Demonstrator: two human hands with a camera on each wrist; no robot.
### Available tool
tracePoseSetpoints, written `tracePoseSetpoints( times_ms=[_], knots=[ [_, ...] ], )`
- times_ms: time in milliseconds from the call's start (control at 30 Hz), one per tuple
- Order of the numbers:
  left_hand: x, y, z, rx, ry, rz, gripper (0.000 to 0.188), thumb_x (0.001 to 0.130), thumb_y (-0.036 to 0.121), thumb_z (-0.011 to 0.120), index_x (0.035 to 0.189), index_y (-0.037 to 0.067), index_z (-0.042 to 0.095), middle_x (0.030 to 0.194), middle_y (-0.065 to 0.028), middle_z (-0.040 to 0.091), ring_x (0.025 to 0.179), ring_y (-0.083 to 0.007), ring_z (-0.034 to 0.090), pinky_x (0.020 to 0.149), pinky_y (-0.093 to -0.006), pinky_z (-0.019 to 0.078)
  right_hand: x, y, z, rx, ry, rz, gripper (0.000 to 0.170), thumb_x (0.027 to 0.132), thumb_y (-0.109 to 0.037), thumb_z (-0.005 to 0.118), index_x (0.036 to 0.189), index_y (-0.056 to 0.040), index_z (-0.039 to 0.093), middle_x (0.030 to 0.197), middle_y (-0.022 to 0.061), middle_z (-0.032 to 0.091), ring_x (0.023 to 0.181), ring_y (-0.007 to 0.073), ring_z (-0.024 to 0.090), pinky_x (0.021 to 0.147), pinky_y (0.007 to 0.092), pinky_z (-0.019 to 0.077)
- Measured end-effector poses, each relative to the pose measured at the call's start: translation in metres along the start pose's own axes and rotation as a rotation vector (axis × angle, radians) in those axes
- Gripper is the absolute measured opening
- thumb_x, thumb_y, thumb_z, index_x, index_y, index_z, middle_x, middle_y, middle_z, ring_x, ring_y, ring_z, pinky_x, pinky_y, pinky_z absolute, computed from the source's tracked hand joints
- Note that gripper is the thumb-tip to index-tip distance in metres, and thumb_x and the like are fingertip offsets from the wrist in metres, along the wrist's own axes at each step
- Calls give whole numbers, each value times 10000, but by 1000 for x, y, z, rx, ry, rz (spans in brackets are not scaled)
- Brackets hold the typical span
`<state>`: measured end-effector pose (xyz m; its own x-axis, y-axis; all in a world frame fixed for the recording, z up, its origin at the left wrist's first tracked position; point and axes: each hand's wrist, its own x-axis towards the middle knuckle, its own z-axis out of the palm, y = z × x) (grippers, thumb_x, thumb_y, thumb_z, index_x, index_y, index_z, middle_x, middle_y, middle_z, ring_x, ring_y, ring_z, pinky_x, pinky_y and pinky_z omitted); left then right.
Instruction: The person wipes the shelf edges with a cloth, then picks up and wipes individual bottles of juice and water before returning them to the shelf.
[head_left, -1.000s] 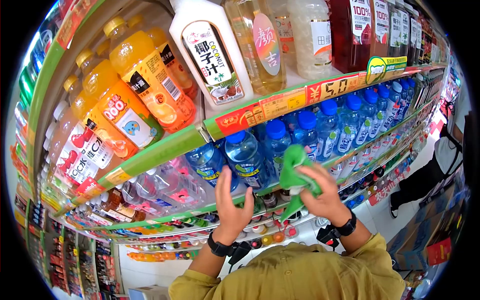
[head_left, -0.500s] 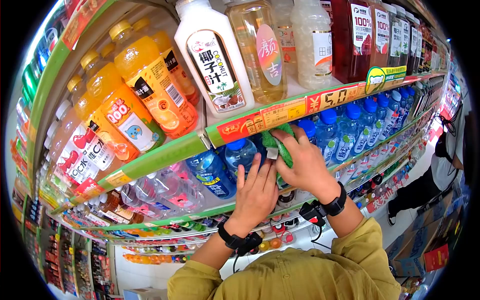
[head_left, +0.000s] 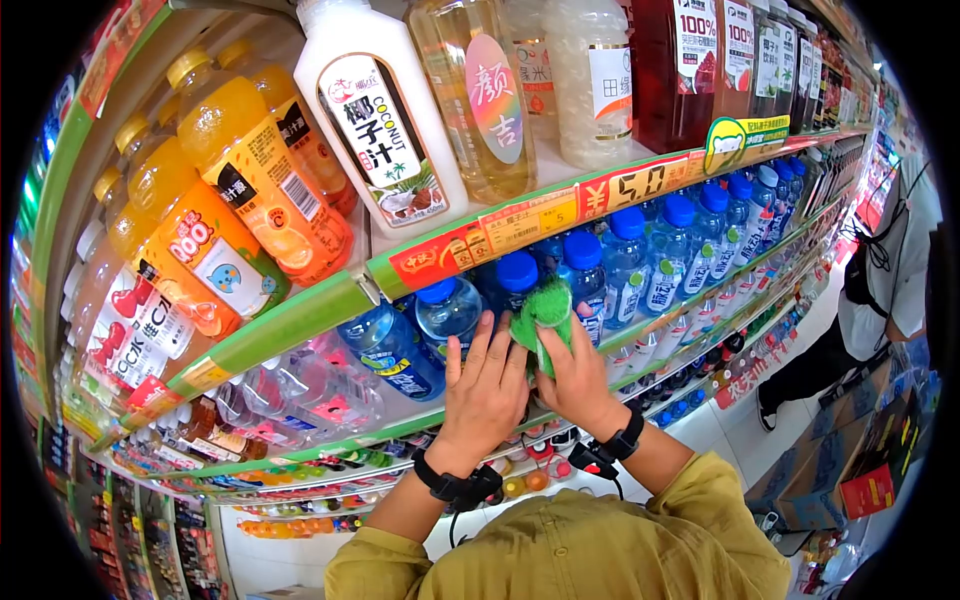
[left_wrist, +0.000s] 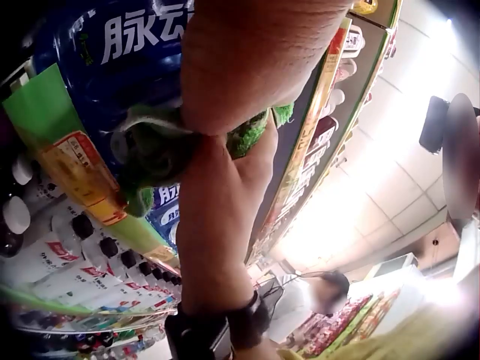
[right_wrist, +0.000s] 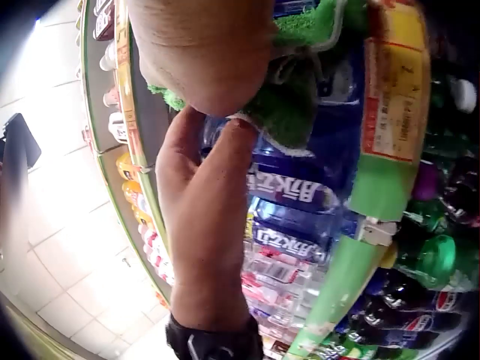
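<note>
In the head view, my right hand [head_left: 580,375] grips a bunched green cloth [head_left: 545,308] with fingers curled over it. The cloth lies against the front of a blue-capped blue drink bottle [head_left: 515,275] in the shelf row. Close on its left is my left hand [head_left: 485,395], fingers stretched out toward the same bottle, fingertips right by the cloth. Two more blue bottles [head_left: 392,350] stand left of my left hand. From the right wrist view, the cloth [right_wrist: 289,105] shows under my right hand, beside bottles with white-lettered labels [right_wrist: 285,187].
Above runs a green shelf edge with red and yellow price labels [head_left: 530,228], holding a white coconut drink bottle [head_left: 385,130] and orange juice bottles [head_left: 265,170]. More blue-capped bottles [head_left: 670,250] line the right. A person [head_left: 870,290] and cardboard boxes [head_left: 825,470] are in the aisle at right.
My right hand has brought the cloth left onto the bottle, in deeper under the shelf edge, then back lower. My left hand has moved up and right beside it, its fingers drawing closer together.
</note>
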<state>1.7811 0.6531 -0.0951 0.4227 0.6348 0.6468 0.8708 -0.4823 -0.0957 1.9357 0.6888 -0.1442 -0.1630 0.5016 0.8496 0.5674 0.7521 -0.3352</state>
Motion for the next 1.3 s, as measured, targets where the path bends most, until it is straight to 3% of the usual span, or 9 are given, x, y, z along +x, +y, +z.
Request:
tracePoseSetpoints(
  times_ms=[267,300,433,533,800,967,1067,1133,1300],
  knots=[
    [-7,-6,-11,-121,72,51,242,752,99,686,994,87,700,1263,-85,612,1318,-330,478,1087,-583,286,-35,3,-1,-10,-121,32,708,697,34,648,1377,-67,476,1383,337,387,1149,489,518,936,475,486],
    [-3,-3,-19,-146,140,69,222,730,54,691,952,64,707,1191,-91,643,1255,-339,535,1035,-519,398,-39,4,0,2,-134,48,699,687,41,644,1361,-72,497,1392,335,377,1150,494,514,935,480,486],
    [17,-6,-28,-224,251,138,298,745,0,673,1043,7,678,1199,-151,627,1196,-368,568,947,-431,500,-50,3,-2,5,-212,71,695,683,41,628,1356,-88,507,1386,332,386,1168,499,502,939,492,481],
    [43,-7,-29,-192,228,95,478,801,10,639,1271,-6,556,1288,-166,578,1244,-377,525,1015,-459,445,-51,-3,-6,-23,-265,102,684,687,35,626,1349,-94,514,1378,330,393,1172,501,499,951,500,474],
    [66,-13,-26,21,95,96,503,829,76,594,1320,-4,517,1312,-161,573,1246,-309,532,1067,-444,390,-51,-5,-28,57,-519,269,742,686,30,639,1390,-133,467,1420,290,362,1161,483,523,931,483,497],
    [63,-18,-20,-24,134,97,500,818,40,566,1314,-2,524,1313,-161,578,1205,-308,561,1051,-427,408,-35,-5,-40,232,-152,202,594,742,43,605,1316,-107,581,1272,283,542,1183,443,543,987,442,464],
    [64,-17,-22,-32,116,98,499,809,18,550,1307,-8,526,1308,-173,582,1198,-313,567,1049,-429,410,5,-11,-52,128,62,52,571,753,70,594,1312,-42,565,1298,299,503,1187,447,529,986,437,448],
    [64,-17,-23,-30,115,101,481,814,32,532,1292,-18,532,1302,-186,583,1194,-312,572,1058,-418,404,32,-15,-49,24,125,5,566,768,66,597,1323,-31,551,1317,313,471,1170,463,525,983,440,446],
    [64,-19,-22,7,110,97,456,840,86,507,1281,-25,535,1304,-190,579,1202,-300,571,1078,-396,384,37,-6,-17,-52,-26,4,742,730,62,586,1441,-35,396,1351,346,424,1132,508,519,877,480,506]
  ],
)
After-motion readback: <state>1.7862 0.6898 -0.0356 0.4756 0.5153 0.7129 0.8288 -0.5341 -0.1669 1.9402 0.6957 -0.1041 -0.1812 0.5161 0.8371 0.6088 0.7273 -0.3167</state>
